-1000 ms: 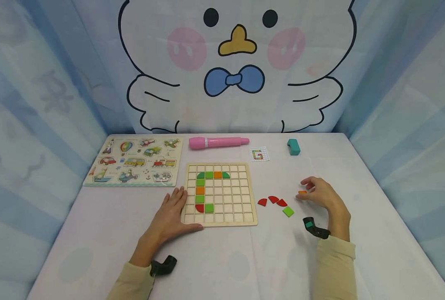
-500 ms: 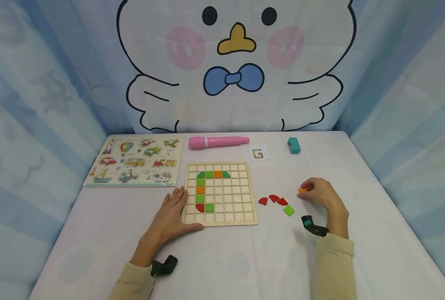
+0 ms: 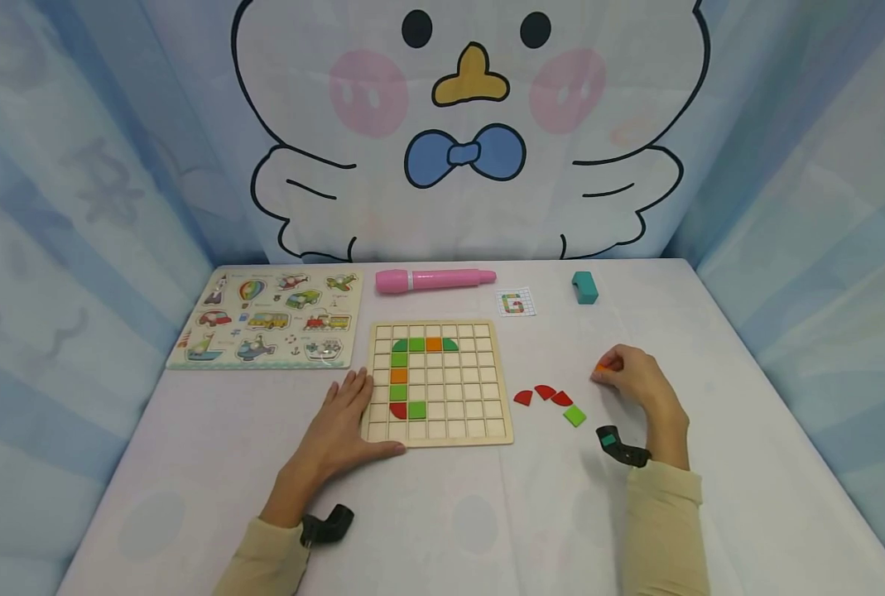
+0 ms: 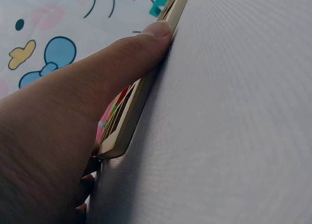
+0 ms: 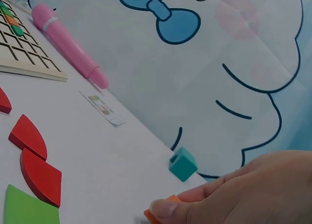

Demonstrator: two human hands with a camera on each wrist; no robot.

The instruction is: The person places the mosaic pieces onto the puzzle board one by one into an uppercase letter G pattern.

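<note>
Right hand (image 3: pixel 632 377) pinches an orange piece (image 5: pixel 173 198) between thumb and fingers, near the loose pieces and well apart from the grid board (image 3: pixel 464 396); left hand (image 3: pixel 341 432), fingers extended, touches the board's left and near edges without a closed grip. Board carries 9 set pieces (image 3: pixel 399 376) in an outline open on its right side. Outside it lie 3 red quarter-circles (image 3: pixel 523 398) and 1 green square (image 3: pixel 574 415); with the held piece, judged 9 of 14 placed, 5 left.
</note>
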